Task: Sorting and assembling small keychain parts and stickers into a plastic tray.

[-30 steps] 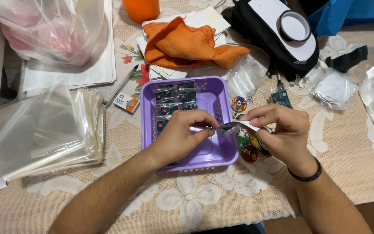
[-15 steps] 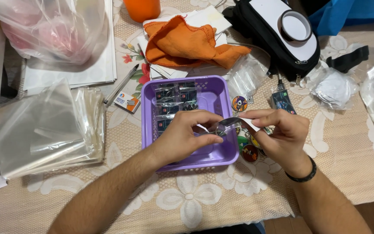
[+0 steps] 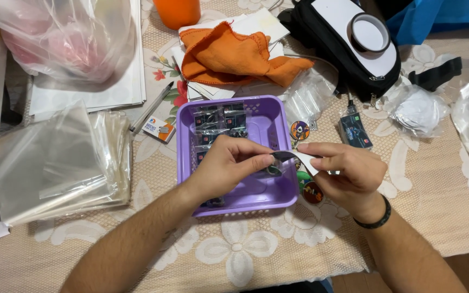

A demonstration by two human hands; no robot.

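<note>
Head view: over the purple basket [image 3: 278, 116]'s right rim, you're pinching a small clear sleeve [image 3: 278, 161] between your left hand [image 3: 229, 163] and right hand [image 3: 343, 168], both fingertips clamping it, now lifted slightly higher than a second ago, charm half inside.

A lace-covered table [image 3: 435, 217] bears a purple tray [image 3: 275, 116] and clear bags [image 3: 55, 163].

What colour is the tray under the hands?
The tray is purple; the head view shows it best.
</note>
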